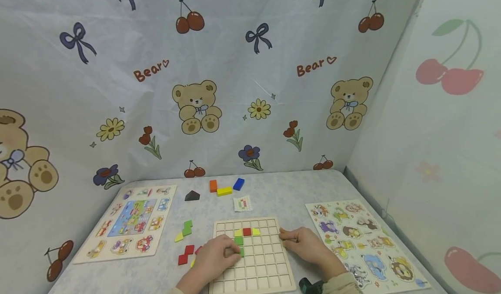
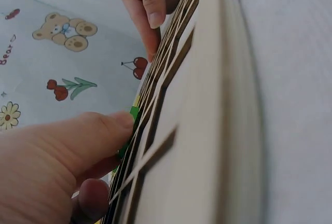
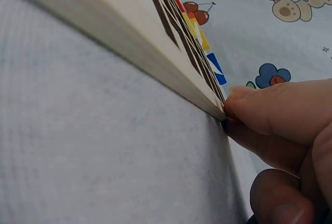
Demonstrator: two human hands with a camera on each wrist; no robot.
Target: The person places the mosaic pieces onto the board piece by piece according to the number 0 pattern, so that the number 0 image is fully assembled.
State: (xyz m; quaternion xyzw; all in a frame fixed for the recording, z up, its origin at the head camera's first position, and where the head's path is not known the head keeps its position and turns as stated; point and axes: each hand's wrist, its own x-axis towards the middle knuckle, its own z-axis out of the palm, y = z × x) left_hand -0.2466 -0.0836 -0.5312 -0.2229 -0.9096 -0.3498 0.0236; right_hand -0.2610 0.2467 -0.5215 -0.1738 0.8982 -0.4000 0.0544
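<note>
A wooden grid board lies in front of me. In its upper left part sit a red square tile between two yellow triangle tiles and a green square tile below them. My left hand reaches over the board's left side, thumb and fingers pinching another green square tile, mostly covered by the hand, just below the first. At the board's upper right edge, my right hand grips the rim between thumb and forefinger, as the right wrist view also shows.
Loose red tiles and green tiles lie left of the board. Behind it are a small pattern card, a yellow block, a blue block and a black piece. Picture puzzles flank both sides.
</note>
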